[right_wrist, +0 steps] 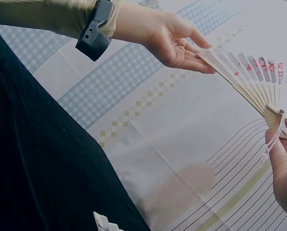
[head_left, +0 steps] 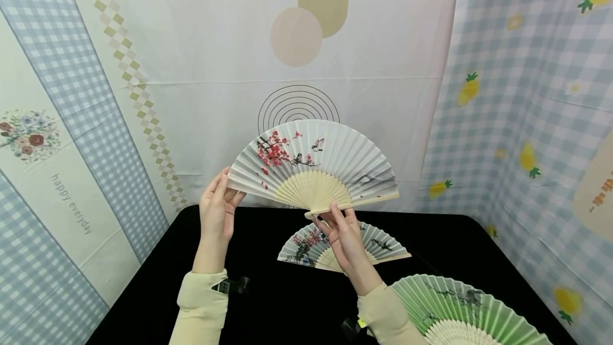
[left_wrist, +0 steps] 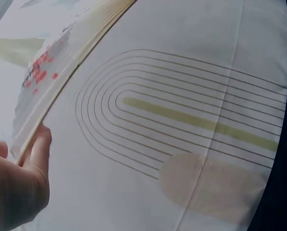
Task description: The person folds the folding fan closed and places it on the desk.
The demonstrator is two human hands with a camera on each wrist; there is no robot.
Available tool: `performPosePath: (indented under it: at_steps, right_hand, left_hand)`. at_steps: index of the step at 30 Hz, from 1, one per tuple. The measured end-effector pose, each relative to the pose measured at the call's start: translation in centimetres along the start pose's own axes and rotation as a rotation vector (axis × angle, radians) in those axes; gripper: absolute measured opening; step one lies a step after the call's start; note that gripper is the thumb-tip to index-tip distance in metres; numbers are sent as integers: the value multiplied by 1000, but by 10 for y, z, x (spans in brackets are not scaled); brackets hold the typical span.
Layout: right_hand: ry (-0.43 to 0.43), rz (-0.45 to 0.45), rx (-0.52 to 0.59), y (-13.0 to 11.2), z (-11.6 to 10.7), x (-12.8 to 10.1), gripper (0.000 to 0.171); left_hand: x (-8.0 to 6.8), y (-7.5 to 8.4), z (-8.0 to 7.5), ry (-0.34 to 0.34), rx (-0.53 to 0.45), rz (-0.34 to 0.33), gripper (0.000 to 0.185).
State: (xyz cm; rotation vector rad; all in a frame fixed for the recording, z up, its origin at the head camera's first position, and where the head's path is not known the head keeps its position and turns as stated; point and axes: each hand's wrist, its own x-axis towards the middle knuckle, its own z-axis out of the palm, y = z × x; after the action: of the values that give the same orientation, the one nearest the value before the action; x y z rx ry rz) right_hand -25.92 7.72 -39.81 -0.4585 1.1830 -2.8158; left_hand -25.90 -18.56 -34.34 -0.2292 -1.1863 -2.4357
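Observation:
A white folding fan [head_left: 330, 153] with red blossoms and birds is spread wide in the air above the black table. My left hand [head_left: 217, 206] pinches its left end between thumb and fingers; the left wrist view shows that hand [left_wrist: 23, 178] at the fan's edge stick. Near the pivot, my right hand [head_left: 342, 233] grips the fan's pale lower guard. A thin tassel [right_wrist: 276, 137] hangs from the pivot in the right wrist view. Behind my right hand, a second spread fan [head_left: 301, 246] with pink flowers lies on the table, partly hidden.
A green spread fan [head_left: 460, 302] lies at the table's front right, cut off by the frame and partly behind my right sleeve. The black table [head_left: 278, 307] has rounded far corners. Patterned cloths [head_left: 206, 41] hang behind and at both sides.

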Motion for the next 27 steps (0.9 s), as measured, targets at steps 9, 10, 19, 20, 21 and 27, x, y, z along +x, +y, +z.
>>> performPosePath:
  at_steps: [9,10,19,20,21,27]
  right_hand:
    - [20,-7,-17,4,-4,0,46]
    - [20,-7,-20,4,-5,0,46]
    - [12,-3,-60,5,-8,-2,47]
    - [11,-6,-65,5,-8,-3,47]
    - [8,-11,-69,6,-8,-3,47]
    - [1,-17,-91,7,-11,-4,44]
  left_hand:
    - [-5,-1,9,-14,-60,-88,53]
    - [-6,-1,10,-18,-62,-90,53]
    - [-7,2,14,-52,-49,-96,56]
    - [-7,2,14,-55,-46,-97,56]
    - [-7,2,15,-58,-43,-98,56]
    - [-5,4,15,-96,-4,-97,55]
